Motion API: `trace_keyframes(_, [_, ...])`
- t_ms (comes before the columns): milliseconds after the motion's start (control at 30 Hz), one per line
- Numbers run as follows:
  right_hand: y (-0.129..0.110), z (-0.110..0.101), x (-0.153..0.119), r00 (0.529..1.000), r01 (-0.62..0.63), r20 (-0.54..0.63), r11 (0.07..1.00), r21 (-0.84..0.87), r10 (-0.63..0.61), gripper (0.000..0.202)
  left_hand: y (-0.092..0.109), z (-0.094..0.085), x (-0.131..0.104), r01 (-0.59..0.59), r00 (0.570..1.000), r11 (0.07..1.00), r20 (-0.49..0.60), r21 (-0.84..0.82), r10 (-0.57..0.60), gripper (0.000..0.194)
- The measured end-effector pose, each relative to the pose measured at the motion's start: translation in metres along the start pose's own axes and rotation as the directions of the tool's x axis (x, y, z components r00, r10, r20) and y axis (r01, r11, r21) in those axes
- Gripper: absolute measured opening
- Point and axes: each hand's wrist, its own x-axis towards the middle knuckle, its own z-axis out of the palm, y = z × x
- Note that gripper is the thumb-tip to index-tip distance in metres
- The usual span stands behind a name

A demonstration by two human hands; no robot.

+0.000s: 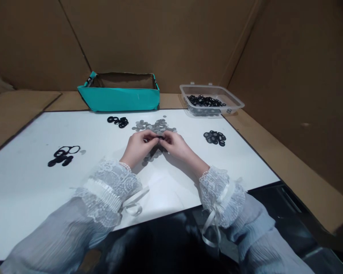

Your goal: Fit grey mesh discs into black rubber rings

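head view: two hands [158, 141] meet at a small black piece [161, 137] above grey discs [157, 126]

nearest, a dark area [160, 243] fills the bottom edge, and pale sleeves come in from both sides, the left sleeve [60, 224] and the right sleeve [263, 232], each ending in a lace cuff with a ribbon tied at it. beyond them is the bright near part of a white board [171, 190].

over the middle of the board, the left hand [138, 146] and the right hand [177, 146] come together, thumbs and fingers pinched in on the small black piece. it sits right between the fingertips of both, mostly hidden by them, so its exact shape is hard to tell. some grey discs lie below the fingers on the near side; more spread out just past the fingertips, loose and overlapping.

well to the left of the left hand lies a group of black rings and darker pieces [61, 158], a pale disc beside it. well to the right of the right hand is a cluster of black rings with greyish centres [214, 137]. a little farther off, left of the discs, is a smaller bunch of black rings [122, 121].

at the far edge, a teal box [122, 99] stands on the left and a clear plastic container [231, 102] on the right, with many black rings inside. cardboard walls [165, 38] rise behind.
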Motion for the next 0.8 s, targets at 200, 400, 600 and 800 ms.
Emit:
trace_keyframes(200, [-0.001,-0.002,-0.001,0.998,-0.034,0.047,0.999,-0.001,0.034,0.014,0.002,0.001,0.000,0.053,0.998,0.996,0.035,-0.076,-0.050,0.017])
trace_keyframes(400, [0.002,-0.003,0.002,0.998,-0.045,-0.047,0.990,0.133,0.052,0.014,0.000,-0.002,0.000,0.056,0.998,0.998,0.030,-0.025,-0.055,0.017])
trace_keyframes(600, [-0.008,0.005,0.001,0.978,-0.147,-0.084,0.916,0.372,0.191,0.017,0.006,0.003,-0.006,0.040,0.997,0.999,-0.059,0.022,-0.039,0.017])
trace_keyframes(800, [-0.021,0.003,-0.001,0.961,-0.260,0.053,0.817,0.514,0.272,0.018,0.013,0.005,-0.012,-0.072,0.981,0.985,-0.168,0.157,0.099,0.022])
